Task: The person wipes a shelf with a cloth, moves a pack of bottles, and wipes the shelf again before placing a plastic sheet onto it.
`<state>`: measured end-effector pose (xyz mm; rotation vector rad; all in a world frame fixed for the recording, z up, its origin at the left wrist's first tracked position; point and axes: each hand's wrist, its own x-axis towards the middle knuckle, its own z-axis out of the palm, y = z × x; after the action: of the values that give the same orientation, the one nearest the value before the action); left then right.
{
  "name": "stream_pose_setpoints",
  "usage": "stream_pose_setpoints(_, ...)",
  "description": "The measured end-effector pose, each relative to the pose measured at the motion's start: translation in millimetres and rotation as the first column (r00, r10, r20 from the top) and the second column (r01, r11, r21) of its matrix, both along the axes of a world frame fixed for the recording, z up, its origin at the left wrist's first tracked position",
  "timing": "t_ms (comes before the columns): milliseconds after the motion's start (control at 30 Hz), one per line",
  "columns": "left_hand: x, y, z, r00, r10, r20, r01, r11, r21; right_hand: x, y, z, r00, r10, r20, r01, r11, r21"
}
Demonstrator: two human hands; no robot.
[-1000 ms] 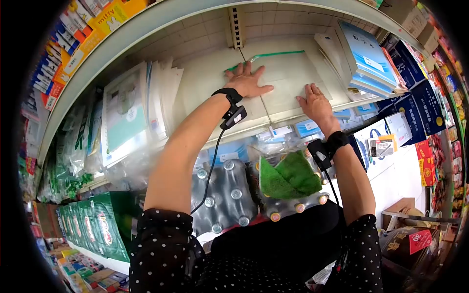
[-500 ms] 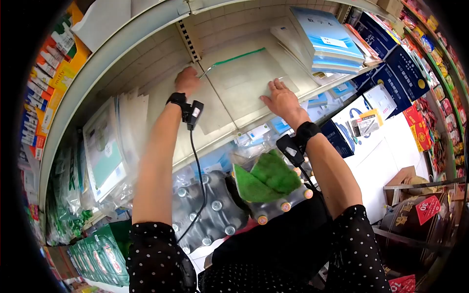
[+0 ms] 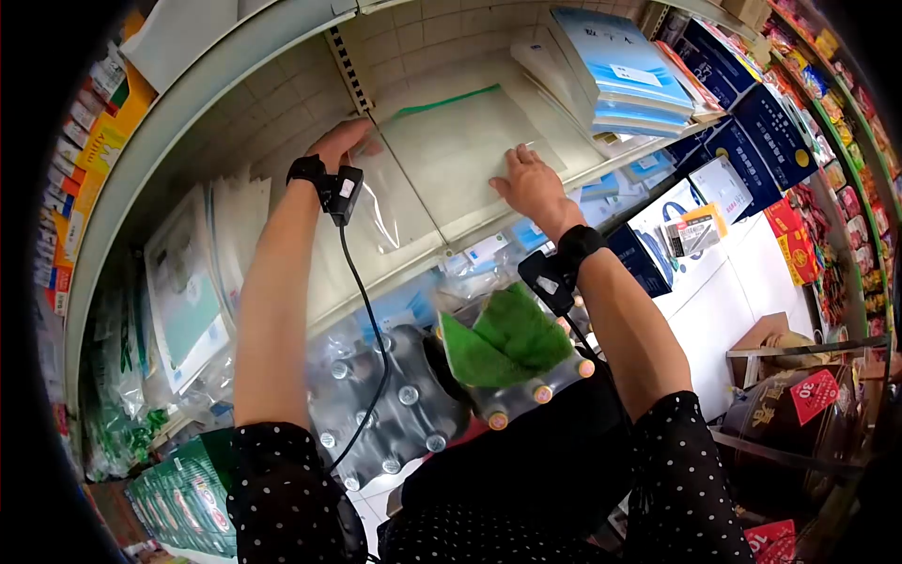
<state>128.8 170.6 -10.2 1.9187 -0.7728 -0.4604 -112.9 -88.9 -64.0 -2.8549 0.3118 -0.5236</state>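
A clear plastic sleeve point(image 3: 460, 141) with a green strip along its far edge lies flat on the pale shelf point(image 3: 329, 273). On its right part rests my right hand point(image 3: 534, 188), palm down, fingers spread. My left hand point(image 3: 340, 146) is at the sleeve's left side, near the slotted upright, with its fingers curled around the raised edge of the clear plastic. The lifted plastic bends and shines below that hand. Each wrist wears a black strap with a small device and cable.
Blue books point(image 3: 620, 80) are stacked at the shelf's right end, and upright clear folders point(image 3: 188, 282) stand at its left. Below the front edge are wrapped bottles point(image 3: 404, 399) with a green cloth point(image 3: 512, 338) on top, and dark blue boxes point(image 3: 766, 141) at the right.
My left hand has shifted left, and the plastic at its side now shows lifted and bent. My right hand still rests on the sleeve. The whole view has shifted slightly.
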Motion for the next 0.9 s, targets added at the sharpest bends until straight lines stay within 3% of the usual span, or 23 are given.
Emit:
stream_pose_setpoints(33, 7.7, 2.3, -6.7, 0.956, -0.13, 0.264, 0.138, 0.99, -0.013, -0.3, 0.7, 0.7, 1.0, -0.004, -0.007, 0.004, 1.0, -0.007)
stream_pose_setpoints(100, 33.2, -0.9, -17.2, 0.808, -0.278, 0.519, 0.19, 0.957, 0.218, 0.0, 1.3, 5.9, 0.997, -0.005, -0.071, 0.005, 1.0, -0.002)
stream_pose_setpoints(133, 53.2, -8.9, -20.0, 0.792, -0.322, 0.519, 0.097, 0.905, 0.413, -0.6, 1.4, 11.4, 0.992, -0.003, -0.127, 0.004, 1.0, 0.009)
stream_pose_setpoints(200, 52.5, -13.6, -18.7, 0.767, -0.227, 0.601, -0.148, 0.848, 0.509, -0.7, 0.7, 14.6, 0.984, 0.003, -0.178, 0.001, 1.0, 0.019)
stream_pose_setpoints(267, 5.7, -22.1, -3.4, 0.672, 0.055, 0.738, -0.417, 0.852, 0.316, -0.5, -0.1, 13.7, 0.986, 0.006, -0.168, -0.002, 1.0, 0.019)
stream_pose_setpoints(300, -14.4, -31.0, 2.6, 0.608, -0.032, 0.793, -0.493, 0.768, 0.409, 0.7, -0.2, 5.9, 0.997, -0.001, -0.079, 0.0, 1.0, -0.014)
stream_pose_setpoints(367, -15.7, -35.9, -23.2, 0.523, -0.124, 0.843, -0.568, 0.688, 0.453, 4.0, -0.5, -9.2, 0.995, -0.005, 0.098, 0.013, 0.996, -0.088)
stream_pose_setpoints(400, -14.5, -40.4, -36.1, 0.48, -0.174, 0.86, -0.603, 0.647, 0.467, 4.9, -2.9, -9.6, 0.998, 0.0, 0.063, 0.005, 0.997, -0.078)
stream_pose_setpoints(433, -23.7, -46.5, -32.0, 0.555, -0.182, 0.812, -0.602, 0.585, 0.543, 4.6, -2.9, -5.8, 1.0, 0.002, 0.026, -0.001, 0.998, -0.066)
stream_pose_setpoints(533, -28.8, -41.0, -28.4, 0.23, -0.338, 0.913, -0.56, 0.721, 0.408, -2.9, 3.3, -2.6, 1.0, -0.001, -0.008, 0.0, 0.999, -0.044)
stream_pose_setpoints(567, -26.8, -39.2, -23.0, 0.152, -0.417, 0.896, -0.497, 0.752, 0.434, 0.0, 3.1, 0.5, 1.0, -0.002, 0.01, 0.003, 0.999, -0.048)
stream_pose_setpoints(633, -21.6, -40.4, -18.2, -0.025, -0.543, 0.839, -0.356, 0.789, 0.5, 1.2, 0.6, 8.2, 0.993, -0.003, -0.121, 0.003, 1.0, -0.004)
stream_pose_setpoints(733, -12.3, -36.2, -16.2, 0.133, -0.549, 0.825, -0.172, 0.807, 0.564, -2.5, 1.8, 12.1, 0.984, -0.001, -0.177, 0.004, 1.0, 0.013)
stream_pose_setpoints(833, -17.7, -49.4, 2.5, 0.681, -0.493, 0.541, -0.13, 0.646, 0.752, -2.1, 1.6, 9.6, 0.987, -0.005, -0.16, 0.003, 1.0, -0.012)
stream_pose_setpoints(900, -12.2, -51.5, 8.0, 0.644, -0.577, 0.502, -0.129, 0.565, 0.815, -1.5, 0.8, 7.6, 0.988, -0.007, -0.157, 0.001, 0.999, -0.035)
